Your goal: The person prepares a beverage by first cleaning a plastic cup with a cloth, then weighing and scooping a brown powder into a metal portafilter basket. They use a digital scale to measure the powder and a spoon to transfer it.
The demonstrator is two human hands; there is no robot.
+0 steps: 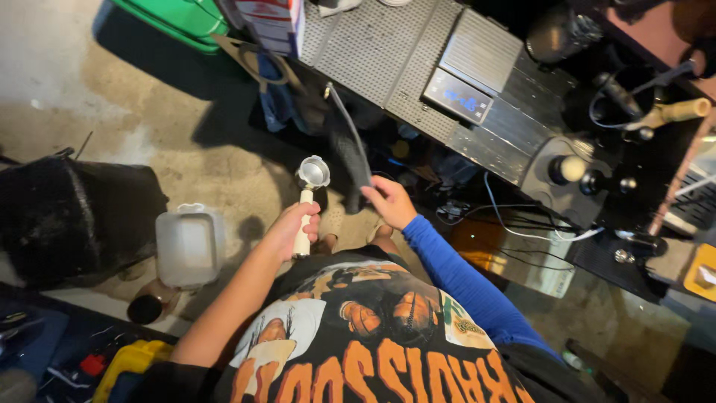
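Both hands' (294, 227) (388, 201) fingertips partly hidden.

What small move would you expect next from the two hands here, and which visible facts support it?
Probably the right hand brings the dark cloth into the portafilter basket to wipe it. The left hand holds the portafilter by its pale handle, basket up and apparently bare, while the cloth hangs just beside it, apart from the rim.

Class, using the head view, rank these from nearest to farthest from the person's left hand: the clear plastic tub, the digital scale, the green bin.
1. Clear plastic tub: on the floor, just left of the left hand, which holds a portafilter.
2. Digital scale: on the metal counter, up and to the right.
3. Green bin: at the top edge, farthest.
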